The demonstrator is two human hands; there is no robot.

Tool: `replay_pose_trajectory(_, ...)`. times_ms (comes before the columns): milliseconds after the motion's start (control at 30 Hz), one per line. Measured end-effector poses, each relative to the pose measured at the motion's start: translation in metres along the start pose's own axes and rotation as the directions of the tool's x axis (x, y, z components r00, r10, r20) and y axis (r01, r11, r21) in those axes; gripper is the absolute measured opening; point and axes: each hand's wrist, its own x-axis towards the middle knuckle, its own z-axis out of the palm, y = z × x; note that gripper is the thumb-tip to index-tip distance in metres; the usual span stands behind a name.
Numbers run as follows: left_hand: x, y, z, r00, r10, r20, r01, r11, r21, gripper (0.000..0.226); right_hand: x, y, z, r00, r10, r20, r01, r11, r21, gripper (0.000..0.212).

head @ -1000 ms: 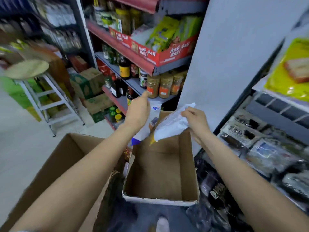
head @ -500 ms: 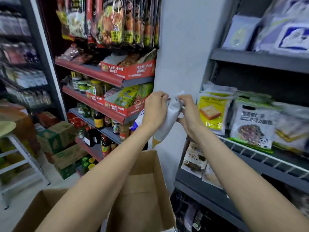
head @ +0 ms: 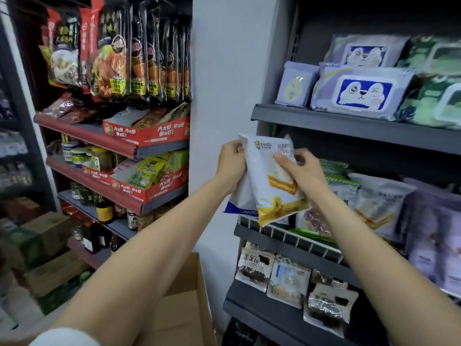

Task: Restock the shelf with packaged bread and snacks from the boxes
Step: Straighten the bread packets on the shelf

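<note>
Both hands hold up packaged bread in front of the dark shelf's (head: 294, 242) left end. A white and yellow bread packet (head: 268, 181) with a sandwich picture faces me, and my right hand (head: 300, 171) grips its right side. Behind it sits a second white packet with a blue bottom edge (head: 239, 201), gripped from the left by my left hand (head: 230, 164). The packets hang just above the wire-fronted middle shelf, where other bread bags (head: 374, 206) stand. A cardboard box (head: 182, 308) lies open below my arms.
Wet-wipe packs (head: 359, 93) fill the upper shelf. Small snack packets (head: 289, 280) stand on the lower shelf. A white pillar (head: 219, 71) separates this unit from red shelves (head: 139, 146) of sauces and hanging packets. More cartons (head: 45, 245) sit on the floor at left.
Both hands have lifted the two packets from over the box up to the middle shelf's height. The front packet has turned so that its printed face shows.
</note>
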Motion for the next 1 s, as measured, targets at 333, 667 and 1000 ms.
replay_pose_trajectory(333,0.049,-0.028,0.032,0.991,-0.037,0.132,0.047,0.996,-0.072,0.018,0.035,0.033,-0.045,0.949,0.158,-0.273,-0.114,0.979,0.171,0.083)
replay_pose_trajectory(667,0.054,-0.087,0.058,0.992,0.12,0.047,-0.128,0.89,0.438,0.016,0.043,0.057,-0.056,0.894,0.149,-0.423,-0.055,0.973,0.225,0.085)
replay_pose_trajectory(1000,0.009,-0.083,0.082,0.873,0.094,0.478,-0.482,0.306,0.821,0.061,0.019,0.061,-0.085,0.893,-0.033,-0.449,0.053,0.998,0.033,0.086)
